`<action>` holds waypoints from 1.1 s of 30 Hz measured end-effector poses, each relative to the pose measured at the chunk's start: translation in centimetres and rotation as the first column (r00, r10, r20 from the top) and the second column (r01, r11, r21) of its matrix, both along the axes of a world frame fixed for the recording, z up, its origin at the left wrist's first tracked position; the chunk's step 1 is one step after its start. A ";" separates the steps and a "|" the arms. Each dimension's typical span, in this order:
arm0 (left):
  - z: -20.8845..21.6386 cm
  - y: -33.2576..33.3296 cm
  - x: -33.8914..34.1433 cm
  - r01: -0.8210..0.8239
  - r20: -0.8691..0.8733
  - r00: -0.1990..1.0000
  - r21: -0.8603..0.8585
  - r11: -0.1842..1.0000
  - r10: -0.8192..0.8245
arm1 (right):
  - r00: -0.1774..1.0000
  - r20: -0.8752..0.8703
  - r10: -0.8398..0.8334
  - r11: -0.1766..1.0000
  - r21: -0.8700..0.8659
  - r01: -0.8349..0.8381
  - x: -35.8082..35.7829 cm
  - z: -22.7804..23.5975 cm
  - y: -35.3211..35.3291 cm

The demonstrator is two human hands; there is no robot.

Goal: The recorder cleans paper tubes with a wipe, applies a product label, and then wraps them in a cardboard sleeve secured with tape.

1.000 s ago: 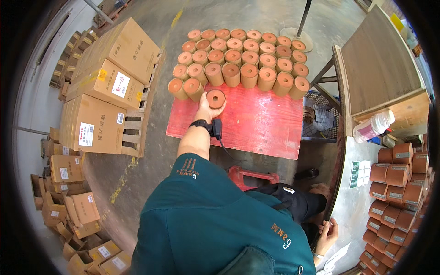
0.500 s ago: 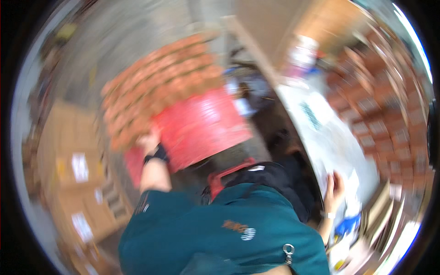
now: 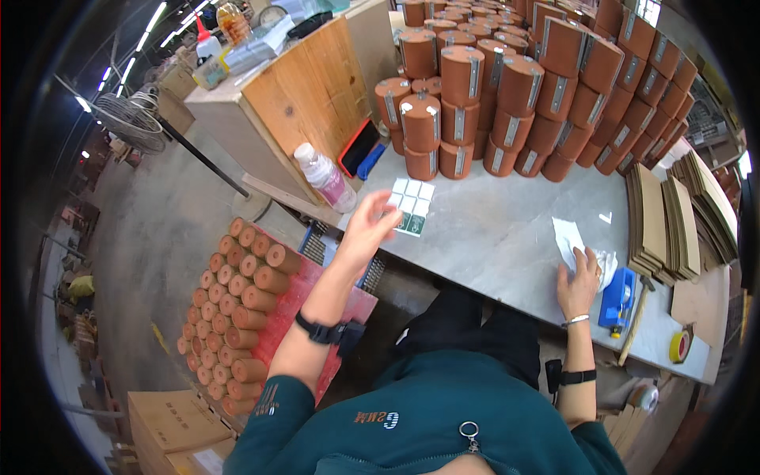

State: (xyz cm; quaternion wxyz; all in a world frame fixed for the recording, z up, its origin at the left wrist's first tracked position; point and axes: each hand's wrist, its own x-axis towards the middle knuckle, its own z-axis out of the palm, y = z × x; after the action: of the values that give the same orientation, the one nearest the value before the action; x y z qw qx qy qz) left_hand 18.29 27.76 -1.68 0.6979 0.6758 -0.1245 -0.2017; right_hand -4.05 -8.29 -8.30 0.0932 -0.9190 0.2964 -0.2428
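My left hand (image 3: 369, 227) hovers at the table's near edge, its fingers apart and slightly bent, beside a sheet of square labels (image 3: 412, 198), white above and green below. Its fingertips overlap the sheet's left side; whether they touch it I cannot tell. No object shows in that hand. On the grey tabletop (image 3: 491, 226) rests my right hand (image 3: 580, 283), fingers spread, against a crumpled white cloth or paper (image 3: 606, 267). A flat white paper piece (image 3: 567, 237) lies just beyond its fingertips.
Stacked terracotta cylinders with metal strips (image 3: 459, 103) fill the table's back. Smaller clay cylinders (image 3: 237, 305) stand on a red platform (image 3: 305, 305) at left. A pink-labelled bottle (image 3: 324, 178) stands by the wooden cabinet (image 3: 293, 95). Right are cardboard pieces (image 3: 653, 222), a blue tool (image 3: 616, 301), a hammer (image 3: 636, 321) and tape (image 3: 679, 346).
My left hand has left the clay cylinders on the red platform and come over to the label sheet. The view has swung toward the table; my right hand stays on the table.
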 end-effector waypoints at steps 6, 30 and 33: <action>2.1 -9.8 10.6 -0.427 0.483 0.822 0.175 0.887 0.301 | 0.986 -0.167 -0.005 0.997 0.071 0.017 -0.8 0.6 -1.5; -5.8 -12.5 -7.4 0.327 0.229 0.909 0.125 0.937 -0.348 | 0.988 0.036 -0.152 0.975 0.168 0.144 -2.8 0.0 -5.2; -6.5 -14.0 -7.8 0.347 0.391 0.830 0.194 0.917 -0.397 | 0.998 0.041 -0.045 0.959 0.280 0.032 -4.5 1.6 -3.5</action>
State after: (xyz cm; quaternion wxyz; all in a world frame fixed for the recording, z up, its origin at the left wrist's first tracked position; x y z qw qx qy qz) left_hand 10.52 13.80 -8.19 0.5614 0.7048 -0.3901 -0.1895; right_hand -8.56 -11.74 -6.70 0.2242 -0.8848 0.3432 -0.2216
